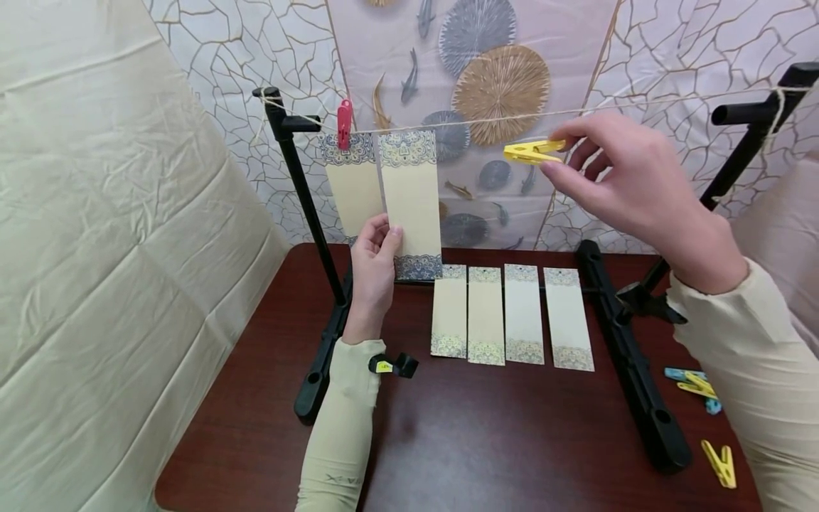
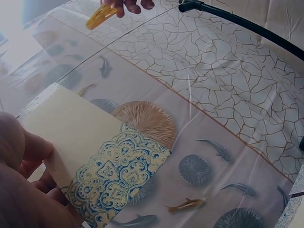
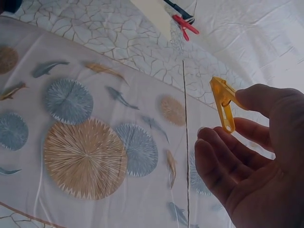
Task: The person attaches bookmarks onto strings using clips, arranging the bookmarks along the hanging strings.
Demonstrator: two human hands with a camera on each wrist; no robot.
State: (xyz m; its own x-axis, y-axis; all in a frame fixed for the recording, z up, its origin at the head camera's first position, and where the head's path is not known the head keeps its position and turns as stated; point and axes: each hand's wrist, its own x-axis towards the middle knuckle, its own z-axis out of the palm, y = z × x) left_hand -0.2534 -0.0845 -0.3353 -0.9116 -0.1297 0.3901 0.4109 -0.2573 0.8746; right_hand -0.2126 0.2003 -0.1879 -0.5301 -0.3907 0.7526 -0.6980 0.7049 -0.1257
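My left hand (image 1: 374, 267) pinches a cream bookmark (image 1: 412, 206) by its left edge, thumb in front. The bookmark stands upright, with blue lacy patterns at both ends and its top edge close under the string (image 1: 493, 118). Just left of it, a similar bookmark (image 1: 350, 188) hangs from the string by a red clothespin (image 1: 344, 124). Off to the right, my right hand (image 1: 630, 181) holds a yellow clothespin (image 1: 532, 151) between thumb and index finger, a little below the string. In the right wrist view, this clothespin (image 3: 222, 104) points away from the palm.
Black stand posts (image 1: 301, 185) carry the string, with long feet (image 1: 633, 355) on the dark wooden table (image 1: 499, 441). Several more bookmarks (image 1: 525, 313) lie in a row between them. At the right lie a yellow clothespin (image 1: 719, 464) and a small yellow and blue pile (image 1: 696, 384).
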